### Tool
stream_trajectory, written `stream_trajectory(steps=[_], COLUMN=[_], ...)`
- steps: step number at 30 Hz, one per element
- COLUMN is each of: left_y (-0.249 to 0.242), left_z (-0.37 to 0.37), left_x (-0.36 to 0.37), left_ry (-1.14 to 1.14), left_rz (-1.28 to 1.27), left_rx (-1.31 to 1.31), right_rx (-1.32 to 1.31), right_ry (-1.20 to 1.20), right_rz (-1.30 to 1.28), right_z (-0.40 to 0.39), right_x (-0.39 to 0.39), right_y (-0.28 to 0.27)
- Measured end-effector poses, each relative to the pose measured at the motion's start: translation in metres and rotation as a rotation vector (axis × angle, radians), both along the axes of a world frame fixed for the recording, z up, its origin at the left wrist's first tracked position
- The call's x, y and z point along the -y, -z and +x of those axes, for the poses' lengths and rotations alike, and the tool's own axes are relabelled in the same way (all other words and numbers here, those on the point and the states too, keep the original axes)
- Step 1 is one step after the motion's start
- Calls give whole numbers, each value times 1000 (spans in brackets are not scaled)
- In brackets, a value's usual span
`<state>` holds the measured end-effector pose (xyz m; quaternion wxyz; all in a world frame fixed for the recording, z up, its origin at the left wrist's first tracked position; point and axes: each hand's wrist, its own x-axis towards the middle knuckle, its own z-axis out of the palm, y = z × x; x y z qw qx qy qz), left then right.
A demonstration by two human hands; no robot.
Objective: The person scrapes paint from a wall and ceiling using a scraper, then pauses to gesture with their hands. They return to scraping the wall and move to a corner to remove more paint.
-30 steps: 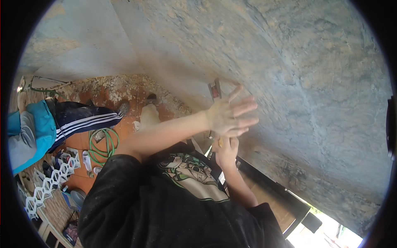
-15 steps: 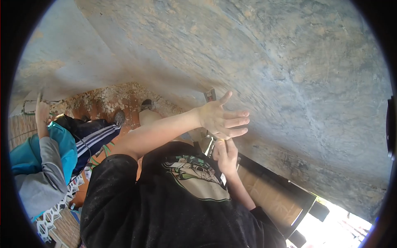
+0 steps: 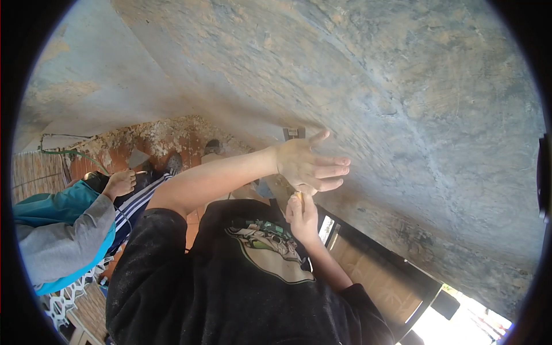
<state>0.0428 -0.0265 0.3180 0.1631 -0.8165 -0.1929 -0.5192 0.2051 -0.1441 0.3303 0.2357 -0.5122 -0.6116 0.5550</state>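
My left hand [image 3: 313,167] is open in front of the wall, thumb up and fingers spread, with nothing in its grasp. Just below it, the closed fingers of my right hand [image 3: 302,217] pinch a small yellow object [image 3: 299,196], mostly hidden by the fingers. Behind my left hand, near the thumb, a dark flat piece with a pale label [image 3: 294,133] shows against the wall. Whether it joins the yellow object is hidden. The rough grey-blue wall [image 3: 425,98] has brownish patches.
On the left, a person in a grey sleeve [image 3: 75,230] holds a thin pale thing in one hand [image 3: 121,184]. Flakes cover the reddish floor edge [image 3: 172,133]. A dark-framed panel [image 3: 374,270] stands at lower right, white lattice [image 3: 63,305] at lower left.
My right hand has shifted slightly left, and the yellow object shows more. The dark labelled piece is less tilted. The other person's hand has come down from the wall.
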Motion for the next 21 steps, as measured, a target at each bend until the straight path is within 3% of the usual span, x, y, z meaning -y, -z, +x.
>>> stream_trajectory(steps=[2,3,6,8,9,11,15,17,19,21], left_y=[-1,0,3,1,0,-2,-7,-4,-6,-8], left_z=[-1,4,14,4,3,0,-6,-8,-3,2], left_x=[-2,-5,-10,-3,-3,-8,-10,-4,-8,-13], left_ry=[51,58,-62,84,87,147,166,165,90,17], left_rz=[-51,-42,73,-34,-42,-30,40,-88,-8,88], left_rx=[-29,-29,25,-50,-49,-99,-218,-214,-191,-166], right_rx=[48,93,212,-119,-118,-541,-360,-348,103,266], right_ry=[-5,-47,-88,89,93,243,234,270,54,48], right_rz=[35,171,254,-69,-77,-425,-149,-149,290,191], right_z=[7,21,11,-8,-8,-10,-31,-28,0,15], right_x=[-7,-13,-15,2,4,2,14,15,0,-24], right_y=[-25,-13,-7,-2,-1,3,24,22,26,-15])
